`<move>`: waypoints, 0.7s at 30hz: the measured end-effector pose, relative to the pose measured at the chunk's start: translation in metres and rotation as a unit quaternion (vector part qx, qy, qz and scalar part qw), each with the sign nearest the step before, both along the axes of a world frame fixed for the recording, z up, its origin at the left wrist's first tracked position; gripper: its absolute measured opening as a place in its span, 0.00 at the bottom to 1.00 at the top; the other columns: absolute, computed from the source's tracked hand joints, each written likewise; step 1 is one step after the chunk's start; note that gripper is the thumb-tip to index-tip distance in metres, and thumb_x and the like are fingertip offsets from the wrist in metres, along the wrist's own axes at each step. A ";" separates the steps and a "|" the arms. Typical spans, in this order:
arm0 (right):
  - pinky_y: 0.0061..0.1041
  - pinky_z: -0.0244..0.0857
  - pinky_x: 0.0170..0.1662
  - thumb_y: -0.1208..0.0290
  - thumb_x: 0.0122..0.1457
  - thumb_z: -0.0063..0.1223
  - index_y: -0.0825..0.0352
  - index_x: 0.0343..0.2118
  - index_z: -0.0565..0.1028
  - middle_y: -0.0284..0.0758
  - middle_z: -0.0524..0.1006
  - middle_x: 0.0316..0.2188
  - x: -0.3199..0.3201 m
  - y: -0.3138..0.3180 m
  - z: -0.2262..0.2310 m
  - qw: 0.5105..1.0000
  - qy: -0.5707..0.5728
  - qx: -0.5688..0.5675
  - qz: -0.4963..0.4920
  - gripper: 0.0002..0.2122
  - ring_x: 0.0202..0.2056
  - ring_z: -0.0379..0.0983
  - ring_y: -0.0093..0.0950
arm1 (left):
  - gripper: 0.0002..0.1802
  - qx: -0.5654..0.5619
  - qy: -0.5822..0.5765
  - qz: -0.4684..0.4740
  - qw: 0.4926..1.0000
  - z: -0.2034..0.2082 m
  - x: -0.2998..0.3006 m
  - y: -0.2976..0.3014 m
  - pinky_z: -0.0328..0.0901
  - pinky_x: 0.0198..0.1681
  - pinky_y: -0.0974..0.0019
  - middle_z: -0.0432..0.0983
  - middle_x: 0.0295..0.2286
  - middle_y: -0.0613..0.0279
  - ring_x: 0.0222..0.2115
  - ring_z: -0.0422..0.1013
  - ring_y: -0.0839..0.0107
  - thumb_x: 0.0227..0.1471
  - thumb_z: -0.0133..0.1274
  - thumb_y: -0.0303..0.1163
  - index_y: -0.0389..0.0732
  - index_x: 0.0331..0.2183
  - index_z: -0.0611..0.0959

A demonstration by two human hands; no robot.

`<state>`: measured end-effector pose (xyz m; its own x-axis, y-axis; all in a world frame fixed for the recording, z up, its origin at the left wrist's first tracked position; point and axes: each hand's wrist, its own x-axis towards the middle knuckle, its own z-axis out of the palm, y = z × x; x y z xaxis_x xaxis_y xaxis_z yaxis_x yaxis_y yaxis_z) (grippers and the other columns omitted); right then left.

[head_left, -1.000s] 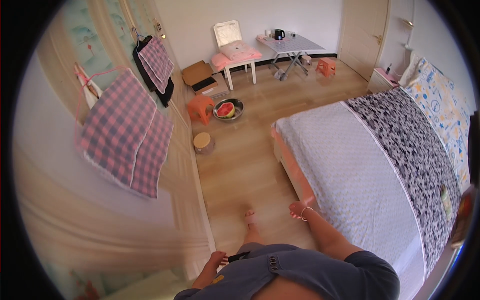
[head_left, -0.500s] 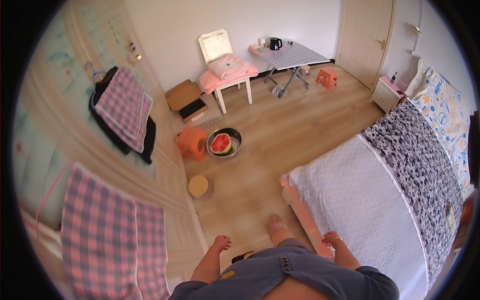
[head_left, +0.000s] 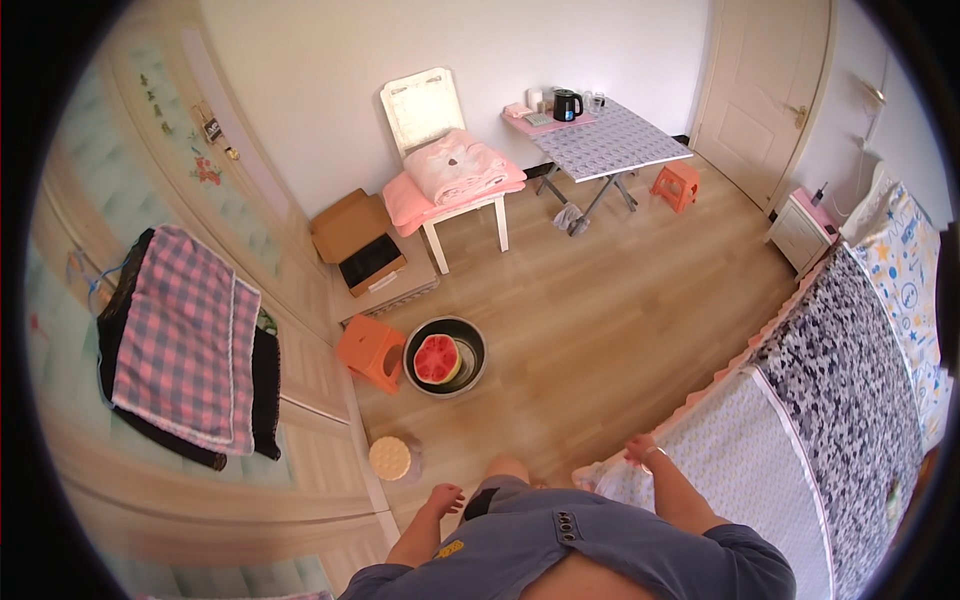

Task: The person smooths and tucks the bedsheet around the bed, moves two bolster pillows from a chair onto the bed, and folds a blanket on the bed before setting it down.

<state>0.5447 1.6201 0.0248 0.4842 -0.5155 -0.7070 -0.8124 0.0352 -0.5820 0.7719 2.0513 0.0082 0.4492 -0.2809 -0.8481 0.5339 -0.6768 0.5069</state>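
My left hand (head_left: 447,498) hangs at my left side, fingers loosely curled and apart, with nothing in it. Over the near corner of the bed (head_left: 720,470) is my right hand (head_left: 640,450), a bracelet on its wrist. Its fingers are relaxed and hold nothing; whether they touch the cover I cannot tell. Ahead on the floor stands a metal basin (head_left: 470,382) with a cut watermelon (head_left: 437,358) inside, red flesh facing up. An orange plastic stool (head_left: 372,352) is just left of the basin, and a round-topped stool (head_left: 389,458) is nearer to me.
Wardrobe doors with hanging checked cloth (head_left: 185,335) line the left. Farther off are an open cardboard box (head_left: 355,245), a white chair (head_left: 425,105) with a folded pink blanket (head_left: 455,168), a folding table (head_left: 610,140) with a black kettle (head_left: 567,104), another orange stool (head_left: 676,187) and a door (head_left: 760,90).
I have moved forward; the basin, stools and chair are nearer. The bed's near corner has come closer to my body. Both hands stay without anything in them.
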 end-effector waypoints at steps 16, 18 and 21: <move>0.22 0.59 0.16 0.71 0.49 0.38 0.66 0.28 0.68 0.35 0.72 0.19 0.314 -0.185 0.018 0.990 0.067 0.112 -0.054 0.07 0.16 0.67 0.23 | 0.11 -0.043 -0.080 0.003 0.996 0.047 0.376 -0.255 0.63 0.18 0.68 0.72 0.22 0.61 0.15 0.67 0.71 0.44 0.43 0.35 0.37 0.25 0.75; 0.23 0.60 0.17 0.70 0.49 0.38 0.65 0.30 0.67 0.35 0.73 0.20 0.334 -0.197 0.034 0.991 0.056 0.101 -0.068 0.08 0.17 0.68 0.23 | 0.11 -0.072 -0.064 0.008 0.995 0.047 0.420 -0.285 0.63 0.19 0.69 0.72 0.23 0.60 0.16 0.67 0.71 0.44 0.43 0.35 0.37 0.26 0.75; 0.24 0.60 0.16 0.72 0.50 0.36 0.67 0.27 0.69 0.36 0.71 0.16 0.357 -0.233 0.029 0.985 0.129 0.094 -0.059 0.08 0.14 0.66 0.24 | 0.10 -0.111 -0.063 0.032 0.991 0.047 0.483 -0.348 0.64 0.21 0.70 0.72 0.23 0.60 0.19 0.68 0.72 0.45 0.43 0.34 0.38 0.28 0.74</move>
<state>0.9013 1.3876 0.0540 0.2203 -0.4061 -0.8869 -0.9161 0.2260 -0.3311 1.2554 1.7035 0.0552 0.5703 -0.4219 -0.7048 0.4954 -0.5078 0.7048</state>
